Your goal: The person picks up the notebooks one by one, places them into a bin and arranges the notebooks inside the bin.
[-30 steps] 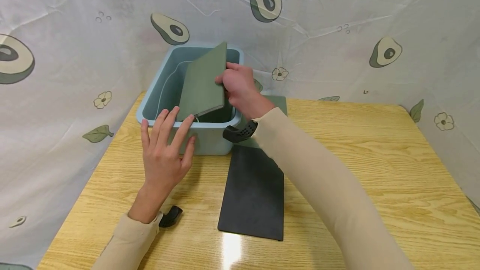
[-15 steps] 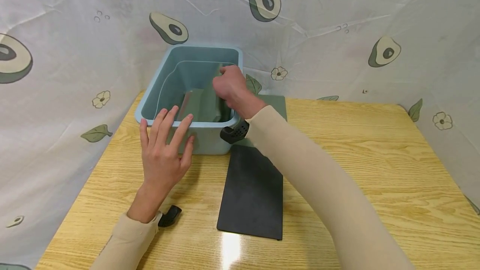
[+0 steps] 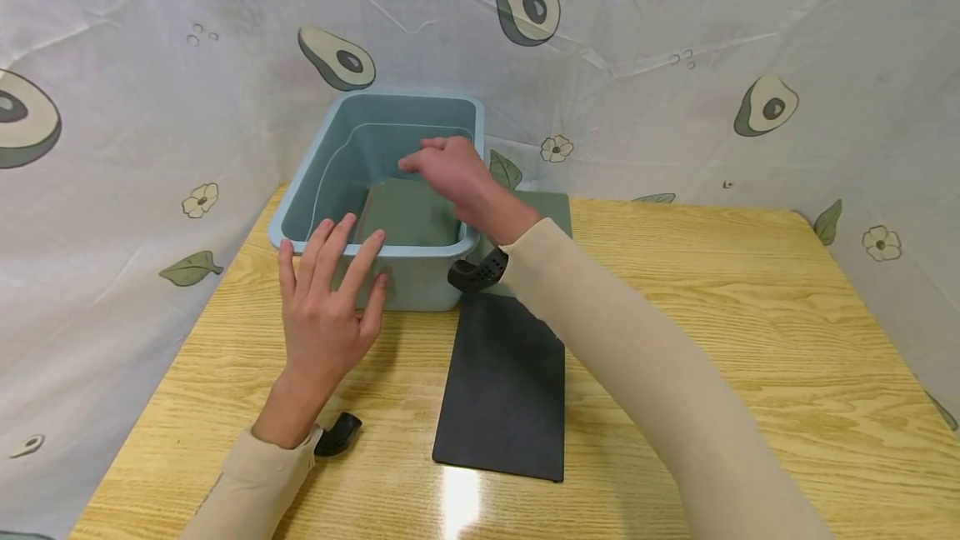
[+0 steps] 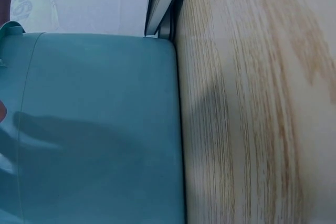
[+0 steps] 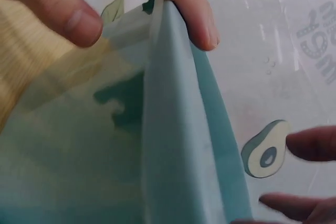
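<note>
A light blue plastic bin [image 3: 423, 286] stands at the back left of the table. Inside it lies a green hardcover book [image 3: 412, 211], with a thin reddish edge showing along its left side. My left hand [image 3: 326, 319] rests with spread, straight fingers on the bin's near rim. Over the bin's right side is my right hand [image 3: 457, 173], its fingers extended to the left above the book and holding nothing visible. In the right wrist view, fingers [image 5: 199, 24] of that hand appear apart around the bin's blue rim [image 5: 176, 114]. The left wrist view shows mostly the bin's outer wall [image 4: 105, 119].
Right of the bin, a black-covered book [image 3: 502, 390] lies flat on the wooden table [image 3: 712, 315]. Behind it lies another green cover [image 3: 551, 207], partly hidden by my right arm. A cloth with avocado prints [image 3: 637, 40] hangs at the back.
My right hand lowered the green book from a tilted hold into the bin and let it go; the book now lies flat. The fingers have straightened. My left hand has stayed put.
</note>
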`<state>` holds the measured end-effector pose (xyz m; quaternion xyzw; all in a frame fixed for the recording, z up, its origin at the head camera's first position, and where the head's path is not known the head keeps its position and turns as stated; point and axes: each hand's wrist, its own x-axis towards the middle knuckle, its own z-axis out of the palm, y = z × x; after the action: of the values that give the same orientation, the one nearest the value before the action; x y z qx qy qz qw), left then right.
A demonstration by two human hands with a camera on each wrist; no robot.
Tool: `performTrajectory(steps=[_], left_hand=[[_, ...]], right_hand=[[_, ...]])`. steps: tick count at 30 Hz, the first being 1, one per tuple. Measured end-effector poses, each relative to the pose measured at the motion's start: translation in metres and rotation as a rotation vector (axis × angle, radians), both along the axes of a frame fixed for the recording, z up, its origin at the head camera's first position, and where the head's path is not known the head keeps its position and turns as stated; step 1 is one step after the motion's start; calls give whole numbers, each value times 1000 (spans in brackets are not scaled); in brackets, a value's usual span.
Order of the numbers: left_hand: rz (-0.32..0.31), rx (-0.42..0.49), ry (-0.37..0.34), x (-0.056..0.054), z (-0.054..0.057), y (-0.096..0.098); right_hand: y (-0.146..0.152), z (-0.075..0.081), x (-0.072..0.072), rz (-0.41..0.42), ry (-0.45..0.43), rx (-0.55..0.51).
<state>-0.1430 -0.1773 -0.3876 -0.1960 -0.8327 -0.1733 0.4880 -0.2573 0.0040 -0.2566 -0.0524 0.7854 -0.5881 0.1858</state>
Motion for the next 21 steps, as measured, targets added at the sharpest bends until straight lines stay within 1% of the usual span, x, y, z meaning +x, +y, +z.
performTrajectory(steps=[2,4,9,12,16,18,21], left_hand=[[0,-1,2,0,0,0],[0,0,3,0,0,0],[-1,1,0,1,0,-1],[-2,-1,0,1,-1,-1],[-3,1,3,0,-1,-1],[-4,3,4,0,-1,-1],[-4,4,7,0,-1,0]], right_hand=[[3,2,2,15,60,44],[9,3,4,41,156,122],[29,7,11,102,423,428],[45,6,11,161,545,587],[70,2,10,213,652,752],[83,-1,10,216,691,817],[101,-6,12,204,727,880]])
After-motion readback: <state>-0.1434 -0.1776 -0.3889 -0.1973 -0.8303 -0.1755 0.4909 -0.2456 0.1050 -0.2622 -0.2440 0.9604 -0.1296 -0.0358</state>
